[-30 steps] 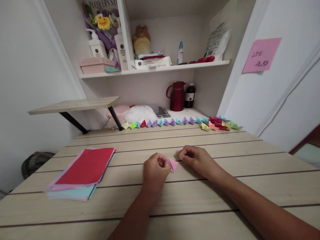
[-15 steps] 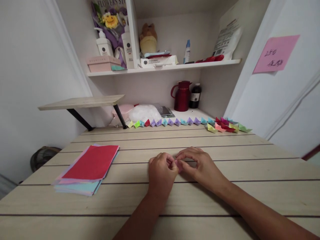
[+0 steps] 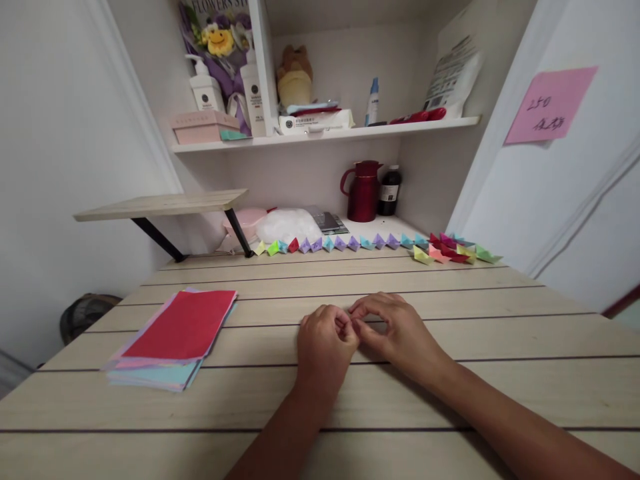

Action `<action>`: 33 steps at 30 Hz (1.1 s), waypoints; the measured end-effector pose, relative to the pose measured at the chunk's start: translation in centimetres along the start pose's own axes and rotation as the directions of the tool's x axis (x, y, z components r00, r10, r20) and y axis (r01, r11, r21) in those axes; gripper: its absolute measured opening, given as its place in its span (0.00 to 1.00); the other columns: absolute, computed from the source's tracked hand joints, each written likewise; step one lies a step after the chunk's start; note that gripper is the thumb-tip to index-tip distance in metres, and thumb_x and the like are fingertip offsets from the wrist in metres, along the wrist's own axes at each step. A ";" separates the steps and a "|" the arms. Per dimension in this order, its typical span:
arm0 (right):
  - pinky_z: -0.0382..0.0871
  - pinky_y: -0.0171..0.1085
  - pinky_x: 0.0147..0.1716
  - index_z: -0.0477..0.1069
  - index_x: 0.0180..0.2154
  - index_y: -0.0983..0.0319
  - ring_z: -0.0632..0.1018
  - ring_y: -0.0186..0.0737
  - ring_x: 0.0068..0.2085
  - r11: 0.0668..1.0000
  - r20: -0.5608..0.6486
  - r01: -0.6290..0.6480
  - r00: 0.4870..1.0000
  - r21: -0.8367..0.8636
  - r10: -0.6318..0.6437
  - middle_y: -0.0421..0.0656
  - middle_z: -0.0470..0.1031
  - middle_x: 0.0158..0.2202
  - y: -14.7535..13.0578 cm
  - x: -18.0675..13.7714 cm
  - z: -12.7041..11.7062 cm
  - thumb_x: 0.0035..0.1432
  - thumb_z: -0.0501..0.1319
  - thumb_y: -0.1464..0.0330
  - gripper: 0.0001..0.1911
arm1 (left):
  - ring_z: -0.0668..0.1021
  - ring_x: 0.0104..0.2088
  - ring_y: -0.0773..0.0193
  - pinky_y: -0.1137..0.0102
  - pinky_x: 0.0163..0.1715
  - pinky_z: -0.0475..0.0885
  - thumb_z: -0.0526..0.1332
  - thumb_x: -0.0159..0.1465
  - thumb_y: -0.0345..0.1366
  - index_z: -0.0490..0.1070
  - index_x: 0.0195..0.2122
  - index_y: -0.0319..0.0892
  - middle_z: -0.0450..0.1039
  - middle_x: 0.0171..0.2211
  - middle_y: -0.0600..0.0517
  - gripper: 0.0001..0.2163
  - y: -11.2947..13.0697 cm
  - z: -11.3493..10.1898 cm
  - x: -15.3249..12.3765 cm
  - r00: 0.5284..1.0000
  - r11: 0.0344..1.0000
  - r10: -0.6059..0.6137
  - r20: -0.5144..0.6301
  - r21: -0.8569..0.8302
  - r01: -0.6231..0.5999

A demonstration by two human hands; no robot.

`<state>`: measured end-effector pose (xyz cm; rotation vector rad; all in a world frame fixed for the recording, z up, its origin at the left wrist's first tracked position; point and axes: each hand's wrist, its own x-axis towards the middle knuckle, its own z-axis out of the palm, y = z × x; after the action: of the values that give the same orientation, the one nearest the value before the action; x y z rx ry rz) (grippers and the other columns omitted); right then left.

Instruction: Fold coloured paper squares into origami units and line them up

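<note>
My left hand (image 3: 324, 347) and my right hand (image 3: 395, 329) meet fingertip to fingertip over the middle of the wooden table (image 3: 450, 387). Both are curled in a pinch around a small pink folded paper, which is almost wholly hidden between the fingers. A stack of coloured paper sheets (image 3: 175, 337) with a red sheet on top lies to the left of my left hand. Along the table's far edge runs a row of small folded paper boats (image 3: 350, 243) in several colours, with a cluster of more boats (image 3: 453, 254) at its right end.
A small raised wooden shelf (image 3: 160, 203) on black legs stands at the back left. Behind the boats are a red jug (image 3: 361, 192), a dark bottle (image 3: 390, 191) and a white bundle (image 3: 290, 227). A wall shelf (image 3: 325, 137) carries bottles and boxes. A pink note (image 3: 550, 105) sticks to the right wall.
One second ago my hands were apart with the pink folded paper showing at my left fingers. My right hand has come in and both now pinch it, hiding it.
</note>
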<state>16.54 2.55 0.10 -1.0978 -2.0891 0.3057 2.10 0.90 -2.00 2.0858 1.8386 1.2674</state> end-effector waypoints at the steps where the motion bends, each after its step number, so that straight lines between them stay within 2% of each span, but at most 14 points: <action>1: 0.64 0.43 0.46 0.73 0.29 0.57 0.77 0.44 0.39 1.000 -0.004 -0.002 1.000 -0.015 0.001 0.40 0.79 0.34 0.0 0.0 0.1 0.52 0.60 0.71 0.04 | 0.74 0.26 0.65 0.70 0.31 0.66 0.59 0.52 0.27 0.66 0.23 0.45 0.73 0.24 0.56 0.06 0.0 0.0 0.0 1.000 1.000 -0.001 0.004 -0.001 0.001; 7: 0.64 0.42 0.46 0.73 0.27 0.57 0.78 0.44 0.38 0.999 -0.020 -0.032 0.999 -0.030 0.032 0.39 0.80 0.33 -0.4 0.0 0.2 0.51 0.60 0.72 0.05 | 0.74 0.26 0.65 0.70 0.30 0.64 0.59 0.52 0.27 0.65 0.24 0.45 0.73 0.25 0.55 0.05 -0.2 0.2 0.1 1.000 1.000 0.004 0.009 0.028 -0.004; 14: 0.67 0.39 0.40 0.73 0.25 0.57 0.78 0.43 0.33 0.996 -0.023 -0.088 0.996 0.010 0.089 0.39 0.80 0.28 -1.0 -0.2 -0.3 0.49 0.59 0.73 0.07 | 0.73 0.26 0.65 0.69 0.32 0.64 0.59 0.53 0.28 0.65 0.24 0.44 0.73 0.25 0.55 0.05 -0.1 0.1 -0.1 1.000 0.999 0.023 0.019 0.038 -0.024; 16: 0.67 0.39 0.39 0.73 0.25 0.57 0.78 0.43 0.33 0.994 -0.031 -0.110 0.993 0.019 0.110 0.40 0.80 0.28 -0.7 -0.3 -0.5 0.49 0.58 0.73 0.07 | 0.73 0.25 0.65 0.69 0.30 0.65 0.59 0.52 0.28 0.65 0.23 0.44 0.72 0.24 0.55 0.05 -0.3 0.1 0.1 1.000 1.000 -0.024 0.017 0.020 0.024; 20: 0.68 0.39 0.38 0.72 0.26 0.58 0.78 0.44 0.33 0.980 -0.102 -0.195 0.975 0.037 0.198 0.41 0.80 0.30 0.2 -0.3 -1.0 0.47 0.57 0.74 0.07 | 0.72 0.24 0.65 0.71 0.26 0.64 0.57 0.50 0.26 0.64 0.22 0.44 0.70 0.22 0.55 0.06 -1.0 -0.1 0.6 0.977 0.975 -0.213 0.018 -0.055 0.213; 22: 0.68 0.39 0.38 0.72 0.26 0.58 0.77 0.43 0.34 0.983 -0.102 -0.175 0.978 0.063 0.181 0.41 0.79 0.30 0.3 -0.2 -1.1 0.48 0.56 0.74 0.08 | 0.72 0.24 0.65 0.72 0.26 0.65 0.57 0.50 0.26 0.65 0.22 0.44 0.70 0.22 0.55 0.06 -1.2 -0.1 0.7 0.969 0.965 -0.247 0.023 -0.080 0.248; 26: 0.67 0.41 0.41 0.72 0.33 0.58 0.77 0.44 0.39 0.991 -0.065 -0.070 0.995 0.110 0.077 0.42 0.79 0.35 -0.1 -0.4 -0.8 0.52 0.57 0.72 0.07 | 0.73 0.25 0.65 0.72 0.27 0.65 0.58 0.51 0.27 0.65 0.23 0.44 0.71 0.23 0.54 0.05 -1.0 -0.1 0.4 0.977 0.974 -0.215 0.008 -0.077 0.215; 29: 0.67 0.43 0.42 0.73 0.36 0.58 0.76 0.45 0.40 0.992 -0.061 -0.072 0.995 0.100 0.079 0.42 0.78 0.37 -0.1 -0.5 -0.4 0.54 0.60 0.67 0.07 | 0.73 0.25 0.65 0.71 0.28 0.66 0.58 0.53 0.28 0.65 0.24 0.44 0.71 0.24 0.55 0.04 -0.5 -0.1 0.1 0.986 0.986 -0.165 -0.014 -0.017 0.165; 33: 0.66 0.42 0.43 0.74 0.35 0.57 0.77 0.43 0.39 0.994 -0.052 -0.065 0.996 0.088 0.070 0.40 0.79 0.35 -0.2 -0.5 0.0 0.54 0.62 0.67 0.04 | 0.73 0.26 0.65 0.71 0.29 0.66 0.58 0.54 0.28 0.65 0.25 0.44 0.71 0.26 0.54 0.05 0.0 -0.1 -0.1 0.996 0.995 -0.093 -0.009 0.044 0.093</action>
<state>16.62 2.10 -0.05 -1.1148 -1.9750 0.3912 2.01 0.74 -2.01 1.9931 1.9596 1.2246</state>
